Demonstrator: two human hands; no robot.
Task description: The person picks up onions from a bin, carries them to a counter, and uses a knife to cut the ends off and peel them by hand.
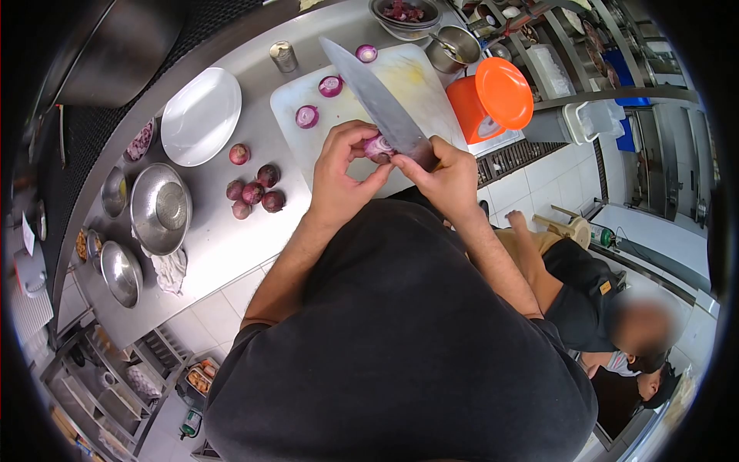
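Between the fingertips of my left hand (343, 165) is a cut red onion (378, 149), held over the near edge of the white cutting board (296, 96). My right hand (446, 175) is closed on the handle of a large chef's knife (377, 96), its blade pointing up and away to the left. The right thumb reaches to the onion, close by the blade's heel. Several cut onion pieces (307, 116) lie on the board, pale faces up. Left of the board, several whole red onions (253, 192) rest on the steel counter (223, 239).
A white oval plate (201, 115), a metal can (283, 56) and a steel colander (160, 209) stand on the counter. Behind the board are a steel pot (453, 49) and a bowl of onion pieces (404, 12). An orange bin (500, 96) stands right. Other people (577, 285) are at right.
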